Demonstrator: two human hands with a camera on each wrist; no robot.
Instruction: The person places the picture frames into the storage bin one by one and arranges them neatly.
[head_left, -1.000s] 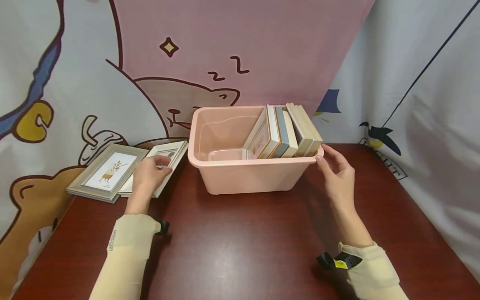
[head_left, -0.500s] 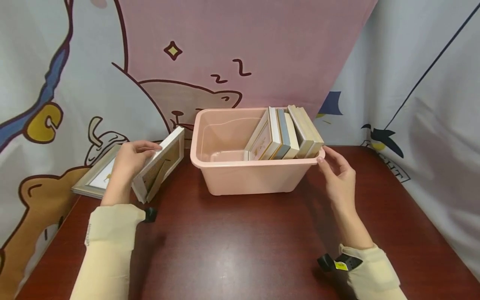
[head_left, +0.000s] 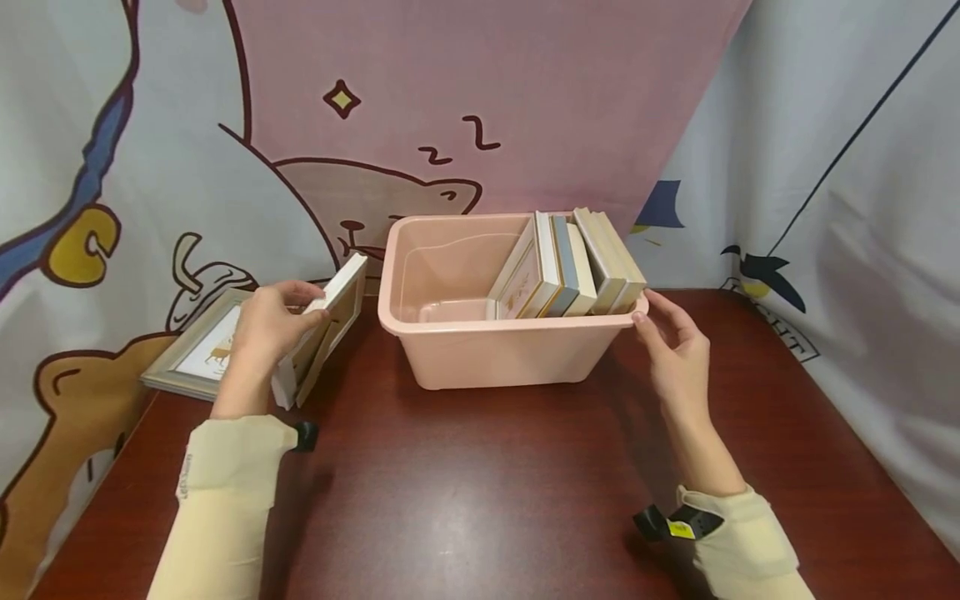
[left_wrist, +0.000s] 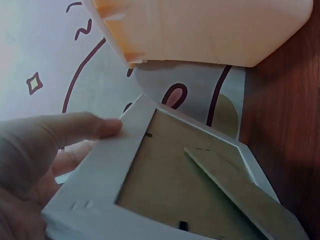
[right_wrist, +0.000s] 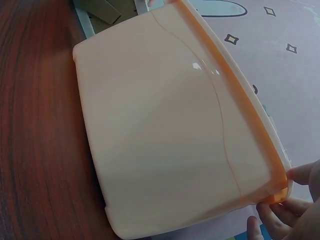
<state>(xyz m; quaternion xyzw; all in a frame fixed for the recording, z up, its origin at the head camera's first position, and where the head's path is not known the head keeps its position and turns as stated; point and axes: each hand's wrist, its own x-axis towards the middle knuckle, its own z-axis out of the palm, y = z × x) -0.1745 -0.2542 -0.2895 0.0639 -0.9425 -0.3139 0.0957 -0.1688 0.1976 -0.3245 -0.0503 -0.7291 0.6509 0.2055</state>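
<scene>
My left hand (head_left: 262,333) pinches a white picture frame (head_left: 343,277) by its upper edge. This frame stands tilted on its side left of the pink plastic bin (head_left: 498,358). Its brown backing board (left_wrist: 150,170) and fold-out stand (left_wrist: 240,195) show in the left wrist view, with the thumb on the white border. On the right, my right hand (head_left: 681,367) grips the bin's rim at the near right corner. Several picture frames (head_left: 551,262) stand on edge in the right part of the bin, leaning on each other.
A grey-beige picture frame (head_left: 198,350) lies face up behind the left hand, partly covered. The dark red-brown table (head_left: 465,467) backs onto a curtain (head_left: 585,108) with cartoon prints. The bin's left part shows its bare floor.
The white picture frame, lying face up a second ago, has been lifted onto its side by my left hand, so its back shows. My right hand stays on the bin's rim.
</scene>
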